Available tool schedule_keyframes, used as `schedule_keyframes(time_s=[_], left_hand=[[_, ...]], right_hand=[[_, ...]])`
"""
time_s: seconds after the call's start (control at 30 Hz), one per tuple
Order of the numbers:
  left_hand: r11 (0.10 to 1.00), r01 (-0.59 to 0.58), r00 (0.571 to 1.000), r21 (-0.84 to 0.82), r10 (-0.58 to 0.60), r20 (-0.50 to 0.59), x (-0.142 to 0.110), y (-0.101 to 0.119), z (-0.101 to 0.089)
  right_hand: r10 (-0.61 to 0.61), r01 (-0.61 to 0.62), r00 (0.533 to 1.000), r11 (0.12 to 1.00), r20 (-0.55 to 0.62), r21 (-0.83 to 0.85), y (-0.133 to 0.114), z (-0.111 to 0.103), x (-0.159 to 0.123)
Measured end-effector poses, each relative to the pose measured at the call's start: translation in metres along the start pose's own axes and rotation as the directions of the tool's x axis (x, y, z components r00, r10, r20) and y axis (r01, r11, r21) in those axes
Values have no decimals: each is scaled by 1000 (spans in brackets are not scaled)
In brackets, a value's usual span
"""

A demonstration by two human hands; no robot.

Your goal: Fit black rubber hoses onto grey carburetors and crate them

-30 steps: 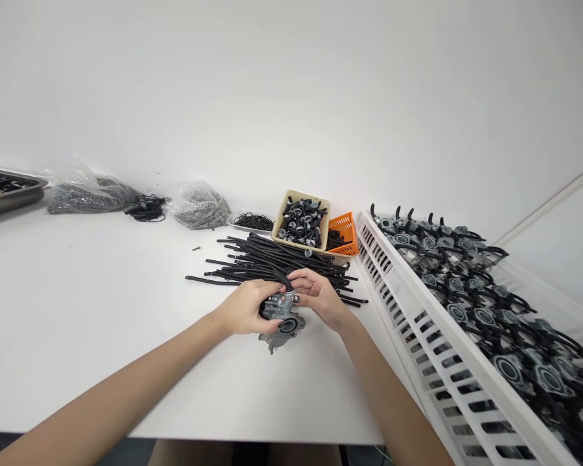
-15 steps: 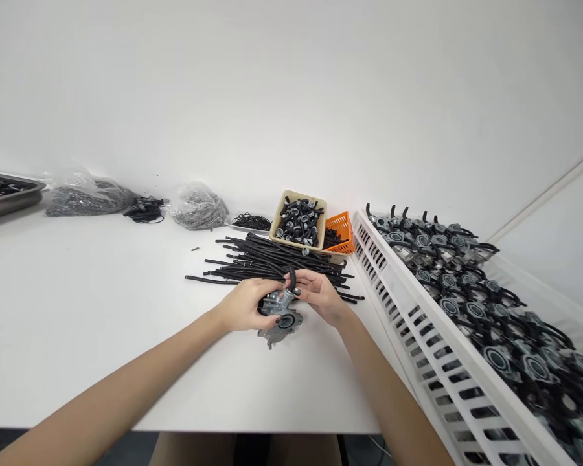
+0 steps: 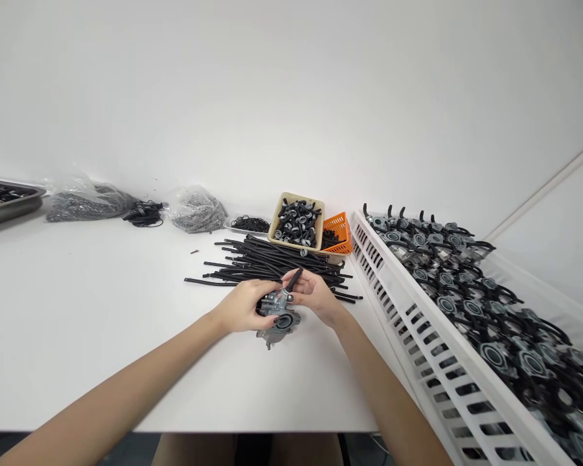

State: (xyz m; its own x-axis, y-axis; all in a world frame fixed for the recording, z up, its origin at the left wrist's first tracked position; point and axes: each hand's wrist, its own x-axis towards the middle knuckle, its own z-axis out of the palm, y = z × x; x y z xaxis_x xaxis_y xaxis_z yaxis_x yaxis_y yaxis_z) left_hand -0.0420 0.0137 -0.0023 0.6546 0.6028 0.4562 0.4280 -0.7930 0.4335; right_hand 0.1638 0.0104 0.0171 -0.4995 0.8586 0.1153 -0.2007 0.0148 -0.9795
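A grey metal carburetor is held over the white table, its round bore turned toward me. My left hand grips its body from the left, thumb across the front. A carburetor cap with a black rubber boot sits at the carburetor's top. My right hand closes thumb and fingers around this cap, and the boot leans up and to the right. The fingers partly hide where cap and carburetor meet.
Black hoses lie in a pile just beyond my hands. Behind them stand a cream tray of similar caps and an orange basket. A white slatted crate with carburetors runs along the right. Plastic bags lie at the wall.
The cap's boot has turned from nearly upright to leaning right within my right fingers. My left hand keeps its grip on the carburetor, almost unmoved.
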Motion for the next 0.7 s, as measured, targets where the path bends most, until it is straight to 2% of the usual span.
schedule_keyframes(time_s=[0.1,0.47,0.7], left_hand=[[1000,19,1000,-16,-18,10,0,0,0],[1000,-6,1000,-1,6,-8,-1,-1,1],[999,-43,998,16,43,-39,-2,-4,2]], right_hand=[[-12,12,1000,1000,-8,1,2,-1,1],[-54,45,993,995,103,86,2,-10,-2],[32,-33,998,999,56,12,2,-4,-1]])
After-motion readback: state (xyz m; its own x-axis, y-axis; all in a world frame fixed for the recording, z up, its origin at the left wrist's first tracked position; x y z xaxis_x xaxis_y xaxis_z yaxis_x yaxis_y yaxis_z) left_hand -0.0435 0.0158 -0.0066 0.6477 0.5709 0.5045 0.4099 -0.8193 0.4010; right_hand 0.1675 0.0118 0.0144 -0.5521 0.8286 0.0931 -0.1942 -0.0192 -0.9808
